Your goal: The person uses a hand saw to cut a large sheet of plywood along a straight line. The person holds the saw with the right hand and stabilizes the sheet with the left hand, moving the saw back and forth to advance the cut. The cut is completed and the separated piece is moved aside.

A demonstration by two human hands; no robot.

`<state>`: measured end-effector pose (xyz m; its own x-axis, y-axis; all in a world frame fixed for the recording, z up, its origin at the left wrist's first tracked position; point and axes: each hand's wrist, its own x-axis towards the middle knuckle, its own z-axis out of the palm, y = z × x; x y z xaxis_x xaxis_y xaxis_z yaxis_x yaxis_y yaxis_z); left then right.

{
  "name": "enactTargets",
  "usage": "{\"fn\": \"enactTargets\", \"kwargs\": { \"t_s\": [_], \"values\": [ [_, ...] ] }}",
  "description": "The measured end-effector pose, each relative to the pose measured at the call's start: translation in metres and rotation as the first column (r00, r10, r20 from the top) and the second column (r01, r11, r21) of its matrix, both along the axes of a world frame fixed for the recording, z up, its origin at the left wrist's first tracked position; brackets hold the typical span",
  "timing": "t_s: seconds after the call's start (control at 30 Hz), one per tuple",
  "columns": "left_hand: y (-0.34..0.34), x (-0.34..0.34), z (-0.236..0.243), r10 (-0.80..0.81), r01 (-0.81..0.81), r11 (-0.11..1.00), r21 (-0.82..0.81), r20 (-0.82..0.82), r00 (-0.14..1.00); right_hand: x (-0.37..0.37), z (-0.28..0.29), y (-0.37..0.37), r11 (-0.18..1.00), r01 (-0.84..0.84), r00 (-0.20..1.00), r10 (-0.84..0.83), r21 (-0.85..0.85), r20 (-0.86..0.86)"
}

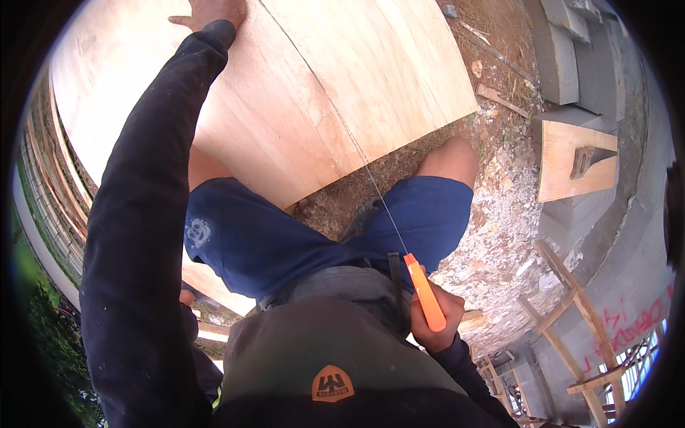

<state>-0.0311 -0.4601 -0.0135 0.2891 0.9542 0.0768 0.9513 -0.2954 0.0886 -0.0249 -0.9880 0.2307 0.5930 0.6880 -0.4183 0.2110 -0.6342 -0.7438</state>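
My right hand (439, 314) is wrapped round the orange handle of a handsaw (426, 294) close to my waist. Its thin blade shows edge-on, running up between my knees to the near edge of a large plywood sheet (285, 114). A dark narrow line carries on from the blade across the sheet toward the top; how much of it is cut or drawn I cannot tell. At the top left, my left hand (214, 11) rests on the plywood left of that line, a digit stretched out sideways. The upper frame edge cuts off part of that hand.
A wooden-handled tool (586, 161) lies on a small plywood piece (556, 171) atop grey blocks (560, 64) at the right. A wooden ladder-like frame (571, 314) stands lower right. Wood scraps (501, 101) litter the dirt. Another person's hand (187, 297) seems to show beneath my left arm.
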Motion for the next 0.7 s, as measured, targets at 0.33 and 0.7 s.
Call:
{"fn": "enactTargets", "kwargs": {
  "t_s": [0.33,0.7],
  "values": [
    [0.0,0.006,0.008,-0.006,0.008,0.999,-0.04,0.049,0.999,0.039,-0.123,0.202,0.984,0.04,0.999,-0.043,0.171,0.014],
    [-0.007,-0.003,0.007,-0.015,0.015,1.0,-0.008,0.027,1.0,0.028,-0.071,0.087,0.997,0.077,0.991,-0.074,0.026,-0.109]
  ]
}}
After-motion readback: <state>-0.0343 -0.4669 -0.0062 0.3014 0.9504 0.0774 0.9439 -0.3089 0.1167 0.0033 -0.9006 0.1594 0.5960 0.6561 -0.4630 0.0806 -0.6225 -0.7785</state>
